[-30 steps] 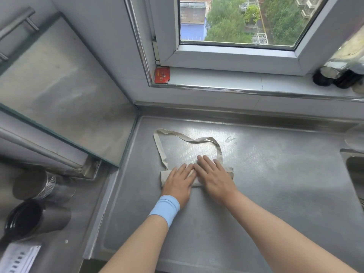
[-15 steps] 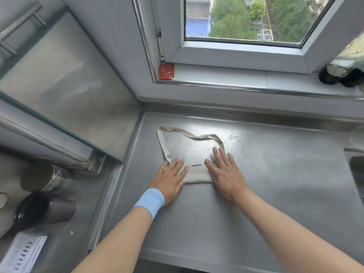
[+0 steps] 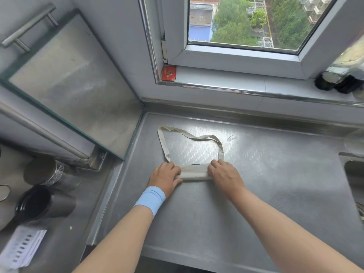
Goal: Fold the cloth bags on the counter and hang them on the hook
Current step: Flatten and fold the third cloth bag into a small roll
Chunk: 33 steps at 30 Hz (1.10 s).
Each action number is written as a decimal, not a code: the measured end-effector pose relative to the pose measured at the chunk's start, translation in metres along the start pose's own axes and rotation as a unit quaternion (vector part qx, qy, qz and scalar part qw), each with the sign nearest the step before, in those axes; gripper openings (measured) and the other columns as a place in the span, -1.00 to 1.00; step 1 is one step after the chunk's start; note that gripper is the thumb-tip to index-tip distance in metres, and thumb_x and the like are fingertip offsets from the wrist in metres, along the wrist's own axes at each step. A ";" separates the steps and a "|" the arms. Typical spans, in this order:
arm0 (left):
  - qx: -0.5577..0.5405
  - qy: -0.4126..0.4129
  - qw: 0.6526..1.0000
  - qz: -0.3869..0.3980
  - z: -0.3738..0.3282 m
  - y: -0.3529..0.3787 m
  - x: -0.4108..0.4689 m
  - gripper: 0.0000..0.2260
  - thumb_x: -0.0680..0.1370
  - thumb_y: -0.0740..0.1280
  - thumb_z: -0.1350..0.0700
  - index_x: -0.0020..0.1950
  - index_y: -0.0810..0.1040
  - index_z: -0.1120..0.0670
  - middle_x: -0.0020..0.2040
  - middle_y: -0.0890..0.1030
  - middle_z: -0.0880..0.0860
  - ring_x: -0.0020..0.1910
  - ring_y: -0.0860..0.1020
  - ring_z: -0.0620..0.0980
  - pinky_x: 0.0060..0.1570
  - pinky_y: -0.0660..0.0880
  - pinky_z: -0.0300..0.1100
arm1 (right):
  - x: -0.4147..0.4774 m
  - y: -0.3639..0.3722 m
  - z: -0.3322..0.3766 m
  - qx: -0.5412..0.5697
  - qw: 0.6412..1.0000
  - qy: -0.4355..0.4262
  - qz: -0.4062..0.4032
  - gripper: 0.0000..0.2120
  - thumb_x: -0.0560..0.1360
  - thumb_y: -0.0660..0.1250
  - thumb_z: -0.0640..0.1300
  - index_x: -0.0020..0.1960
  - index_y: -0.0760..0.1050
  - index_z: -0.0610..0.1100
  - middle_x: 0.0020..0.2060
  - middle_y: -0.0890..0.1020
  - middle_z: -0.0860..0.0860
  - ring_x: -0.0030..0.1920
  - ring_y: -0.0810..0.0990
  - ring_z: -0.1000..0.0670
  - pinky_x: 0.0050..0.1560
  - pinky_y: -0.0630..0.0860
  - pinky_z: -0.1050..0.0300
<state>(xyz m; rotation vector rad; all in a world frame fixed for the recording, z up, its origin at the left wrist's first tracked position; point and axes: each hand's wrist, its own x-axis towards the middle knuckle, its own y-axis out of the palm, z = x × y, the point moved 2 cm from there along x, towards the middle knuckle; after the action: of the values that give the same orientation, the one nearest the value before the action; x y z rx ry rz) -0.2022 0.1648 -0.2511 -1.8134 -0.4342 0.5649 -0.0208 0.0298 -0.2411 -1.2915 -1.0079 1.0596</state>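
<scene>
A: Your cloth bag [image 3: 194,172] lies on the left half of the steel table [image 3: 266,203]. It is folded down to a narrow beige strip that runs left to right.

B: You have it at both ends. Your left hand [image 3: 166,177] covers the left end, with fingers curled over the top and the thumb along the near edge. That grip is closed on the bag.

A: Your right hand [image 3: 224,174] takes the right end, knuckles up and fingers bent onto the fabric. That grip is closed on the bag too. Only the middle stretch of the strip shows between your hands.

B: The strap [image 3: 197,137] lies flat on the table beyond the strip. It forms a loose loop reaching toward the far wall, and both its ends run in under your hands.

A: You wear a light blue wristband [image 3: 150,198] on your left wrist.

B: A window [image 3: 236,26] sits above the far wall. A small red packet [image 3: 169,73] stands in the left corner of its sill, and dark bottles [image 3: 334,84] are at the sill's right end.

A: To your left, lower than the table, two metal cups [image 3: 45,174] sit close together, with a printed paper [image 3: 21,249] nearer to you. A sink [image 3: 352,160] shows at the right edge of the table.
</scene>
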 end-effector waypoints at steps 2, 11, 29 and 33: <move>-0.005 -0.001 1.000 -0.014 0.003 0.002 0.003 -0.84 0.55 0.31 -0.07 0.03 0.54 -0.02 -0.01 0.52 -0.03 0.01 0.46 0.04 0.02 0.36 -0.12 | 0.001 0.001 -0.011 -0.004 1.000 0.017 0.015 -0.72 0.52 0.02 -0.11 -0.20 0.48 -0.12 -0.25 0.52 -0.07 -0.29 0.54 -0.15 -0.27 0.48 -0.02; 0.064 0.053 0.997 0.003 0.004 -0.002 0.011 -0.78 0.43 0.42 -0.10 -0.02 0.56 -0.02 -0.10 0.54 -0.04 -0.15 0.54 0.05 -0.10 0.45 -0.10 | 0.006 0.004 -0.012 -0.039 0.997 -0.071 -0.008 -0.71 0.48 0.08 -0.01 -0.23 0.51 -0.12 -0.25 0.54 -0.06 -0.28 0.53 -0.12 -0.28 0.48 0.03; -0.006 -0.051 0.996 -0.071 -0.030 -0.005 0.034 -0.61 0.50 0.04 0.12 0.05 0.63 -0.14 0.17 0.56 -0.03 0.15 0.51 0.09 0.19 0.36 -0.07 | 0.055 -0.006 -0.019 0.073 0.985 0.064 0.144 -0.73 0.60 0.15 -0.01 0.28 0.38 0.01 0.20 0.50 -0.04 0.24 0.45 -0.13 0.16 0.34 -0.05; -0.032 0.003 0.999 -0.026 -0.042 0.011 0.033 -0.46 0.40 0.13 0.30 0.30 0.56 -0.05 0.30 0.56 0.02 0.30 0.50 0.16 0.36 0.33 0.00 | 0.044 0.007 -0.006 0.145 0.985 0.001 0.089 -0.54 0.56 0.01 -0.11 0.41 0.40 -0.05 0.39 0.42 -0.06 0.40 0.37 -0.14 0.30 0.31 -0.07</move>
<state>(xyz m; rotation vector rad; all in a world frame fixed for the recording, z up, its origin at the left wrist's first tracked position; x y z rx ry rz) -0.1506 0.1469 -0.2561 -1.8591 -0.5006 0.5147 -0.0050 0.0713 -0.2489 -1.1566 -0.7144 1.2897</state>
